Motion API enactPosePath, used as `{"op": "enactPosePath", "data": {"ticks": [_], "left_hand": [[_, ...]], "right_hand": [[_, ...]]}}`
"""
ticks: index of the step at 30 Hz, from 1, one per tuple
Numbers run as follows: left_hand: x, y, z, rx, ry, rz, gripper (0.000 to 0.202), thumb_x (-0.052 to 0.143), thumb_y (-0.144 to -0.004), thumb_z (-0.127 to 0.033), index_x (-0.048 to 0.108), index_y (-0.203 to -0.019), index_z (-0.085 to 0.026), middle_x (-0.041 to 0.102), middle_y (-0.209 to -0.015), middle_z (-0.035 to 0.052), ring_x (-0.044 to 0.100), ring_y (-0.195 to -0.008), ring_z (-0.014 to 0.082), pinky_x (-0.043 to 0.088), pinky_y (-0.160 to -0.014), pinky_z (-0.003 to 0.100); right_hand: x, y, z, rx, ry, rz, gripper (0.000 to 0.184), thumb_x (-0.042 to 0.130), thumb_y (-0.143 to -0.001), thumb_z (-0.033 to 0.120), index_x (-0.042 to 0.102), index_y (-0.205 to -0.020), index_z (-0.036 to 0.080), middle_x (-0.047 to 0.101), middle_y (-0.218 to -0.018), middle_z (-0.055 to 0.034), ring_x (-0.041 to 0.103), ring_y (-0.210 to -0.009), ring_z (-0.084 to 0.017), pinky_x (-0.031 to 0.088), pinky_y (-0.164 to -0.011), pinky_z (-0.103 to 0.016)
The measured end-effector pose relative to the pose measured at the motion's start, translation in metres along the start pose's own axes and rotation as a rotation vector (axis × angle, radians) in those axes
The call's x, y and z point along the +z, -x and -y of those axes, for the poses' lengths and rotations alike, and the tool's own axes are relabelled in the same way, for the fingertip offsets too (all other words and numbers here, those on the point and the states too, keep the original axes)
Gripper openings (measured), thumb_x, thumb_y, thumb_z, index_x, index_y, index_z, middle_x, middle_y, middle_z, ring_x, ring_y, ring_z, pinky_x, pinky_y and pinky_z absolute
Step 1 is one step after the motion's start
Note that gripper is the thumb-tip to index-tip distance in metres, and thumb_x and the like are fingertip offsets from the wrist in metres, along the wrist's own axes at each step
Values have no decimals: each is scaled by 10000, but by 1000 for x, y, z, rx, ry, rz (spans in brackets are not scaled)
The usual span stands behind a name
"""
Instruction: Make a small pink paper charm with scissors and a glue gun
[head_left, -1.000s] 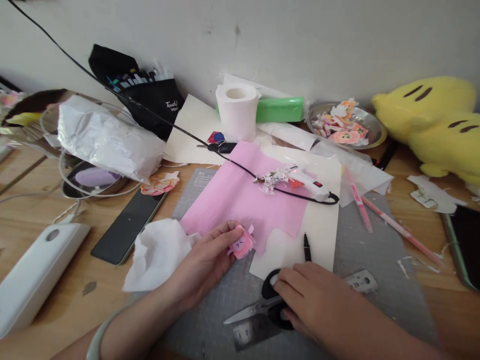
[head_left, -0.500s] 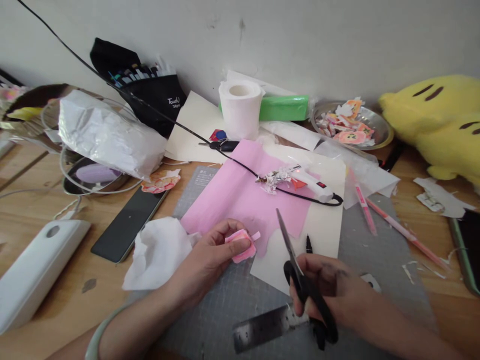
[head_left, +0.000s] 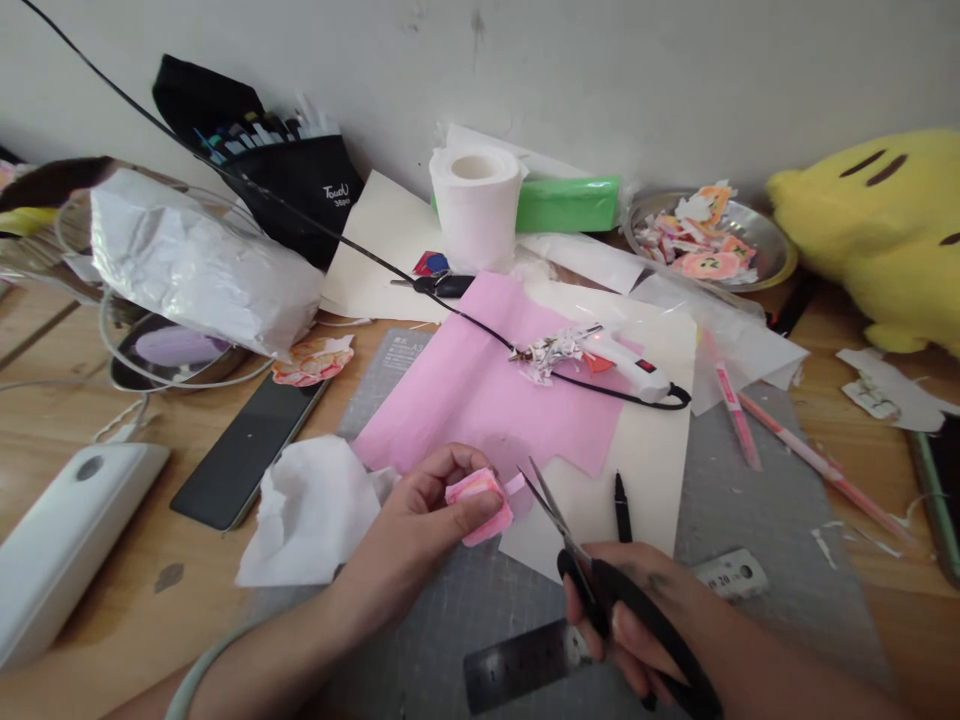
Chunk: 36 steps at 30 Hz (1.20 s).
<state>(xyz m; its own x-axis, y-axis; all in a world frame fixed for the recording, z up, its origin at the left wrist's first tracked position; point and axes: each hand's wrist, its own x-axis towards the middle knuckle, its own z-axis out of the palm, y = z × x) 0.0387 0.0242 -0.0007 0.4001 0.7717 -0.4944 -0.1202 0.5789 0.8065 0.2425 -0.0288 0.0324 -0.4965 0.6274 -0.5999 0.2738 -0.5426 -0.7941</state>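
Observation:
My left hand (head_left: 431,515) pinches a small pink coloured paper piece (head_left: 480,500) between thumb and fingers; a pale pink strip (head_left: 516,484) sticks out at its right side. In my right hand (head_left: 637,605) are black-handled scissors (head_left: 566,540), fingers through the loops. The blades are slightly apart and point up and left, with their tips just right of the strip, not visibly touching it. Below the scissors lies a steel ruler (head_left: 517,660), partly hidden by my right hand. Pink paper (head_left: 427,410) is spread behind both hands.
A glue gun (head_left: 622,365) with a black cord rests on the pink paper. Around lie a black pen (head_left: 622,508), crumpled tissue (head_left: 307,515), a phone (head_left: 251,450) and a white paper roll (head_left: 476,215). A metal bowl (head_left: 780,265) of paper pieces stands back right, beside a yellow plush toy (head_left: 885,230).
The scissors have swung down and left, bringing the tips nearer the pink piece, with the blades now slightly apart. My left hand keeps its pinch. The view has shifted slightly.

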Motion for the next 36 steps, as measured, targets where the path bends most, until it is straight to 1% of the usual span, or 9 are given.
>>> {"op": "enactPosePath", "data": {"ticks": [7,10,13,17,21,26,29,32,36], "left_hand": [[-1,2,2,65,-83,48,228,693,-757,-356,558,-836,-189,537,-742,-34,446,-665,89,338,-609,178],[-2,2,3,75,-108,58,207,680,-769,-339,558,-849,-192,533,-751,-33,445,-666,92,334,-603,185],[-3,2,3,80,-132,65,201,670,-773,-337,556,-852,-191,530,-754,-33,449,-671,96,332,-604,192],[-4,2,2,78,-144,64,202,667,-771,-336,556,-856,-191,530,-755,-32,448,-668,98,328,-604,196],[-2,4,0,64,-137,50,204,667,-768,-342,560,-849,-188,531,-746,-25,456,-666,109,336,-612,208],[0,3,-2,41,-135,14,239,684,-746,-367,564,-840,-184,541,-747,-12,476,-669,128,346,-620,223],[0,3,-3,40,-134,18,232,686,-746,-367,568,-838,-189,547,-743,-18,477,-669,123,345,-620,217],[-1,3,-3,38,-123,15,213,685,-750,-353,572,-832,-193,551,-740,-24,475,-669,116,347,-620,210],[-1,3,-4,35,-119,5,216,686,-746,-349,570,-834,-190,561,-763,-17,476,-677,119,345,-614,214]], "right_hand": [[2,-4,-14,13,-43,12,387,541,-775,547,525,-738,162,443,-647,28,349,-548,-79,296,-482,-196],[4,-8,-23,9,-146,14,371,468,-845,519,541,-761,165,423,-597,50,338,-510,-66,276,-454,-180],[5,-10,-30,-16,-215,13,457,358,-889,557,553,-765,164,410,-560,55,337,-486,-64,273,-437,-175],[5,-13,-33,-22,-236,3,489,357,-878,590,540,-741,158,418,-568,50,343,-489,-61,266,-430,-171],[6,-14,-33,-56,-224,23,445,466,-833,583,524,-707,160,393,-558,59,313,-474,-54,254,-415,-168],[6,-17,-34,-96,-172,27,465,475,-818,601,503,-673,160,405,-576,46,323,-501,-63,261,-434,-182],[6,-19,-38,-108,-177,31,450,525,-790,592,488,-652,165,400,-565,49,326,-496,-64,248,-431,-191],[6,-20,-41,-135,-174,21,453,521,-797,585,462,-630,168,380,-555,54,318,-497,-62,241,-437,-200],[6,-21,-39,-106,-189,-1,458,502,-812,581,420,-609,179,374,-529,61,311,-472,-56,237,-426,-203]]}}
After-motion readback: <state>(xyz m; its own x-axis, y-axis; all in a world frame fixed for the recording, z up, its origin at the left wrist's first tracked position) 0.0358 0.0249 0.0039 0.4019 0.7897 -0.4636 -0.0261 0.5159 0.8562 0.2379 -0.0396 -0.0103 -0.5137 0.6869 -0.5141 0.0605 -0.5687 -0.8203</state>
